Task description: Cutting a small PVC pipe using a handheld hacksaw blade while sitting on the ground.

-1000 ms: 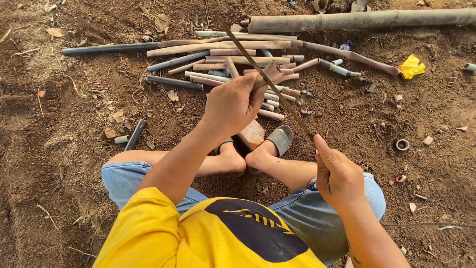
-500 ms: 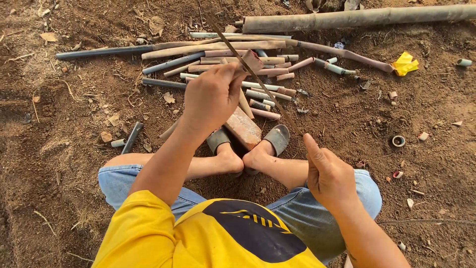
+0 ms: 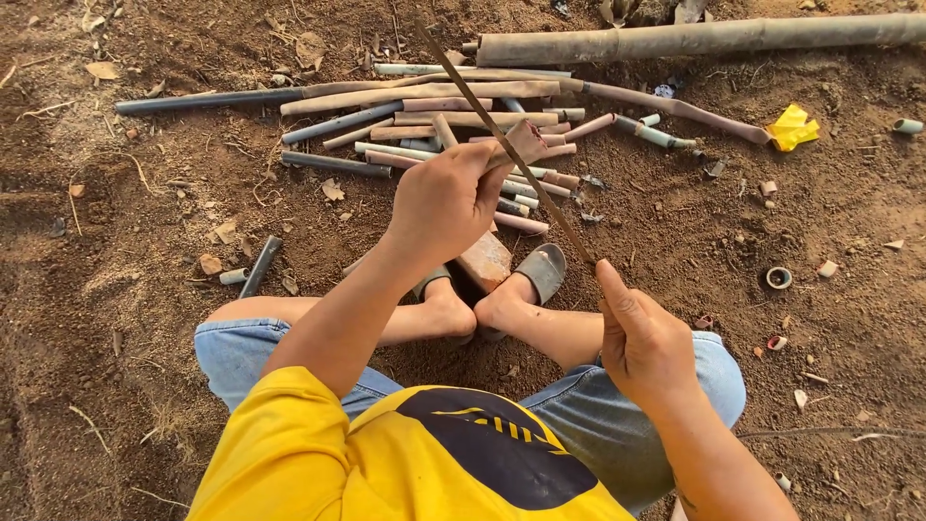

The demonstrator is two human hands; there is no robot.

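I sit cross-legged on bare dirt, in a yellow shirt and blue jeans. My left hand [image 3: 446,205] is closed around a short brownish pipe piece [image 3: 524,141], held above my feet. My right hand [image 3: 644,340] grips the near end of a long thin blade [image 3: 502,140], like a hacksaw blade, which runs diagonally up and left across the pipe piece. Just below my left hand, a reddish brick [image 3: 484,260] lies in front of my sandalled feet [image 3: 540,275].
A pile of several cut pipe lengths [image 3: 424,111] lies on the dirt ahead. A long thick pipe [image 3: 694,39] runs along the top. A yellow scrap [image 3: 793,126] is at the right; small pipe rings [image 3: 778,278] and offcuts [image 3: 258,265] are scattered around.
My left hand has lifted the pipe piece off the brick and brought it up toward the pile. My right hand has stayed on the blade, which now crosses the pipe piece.
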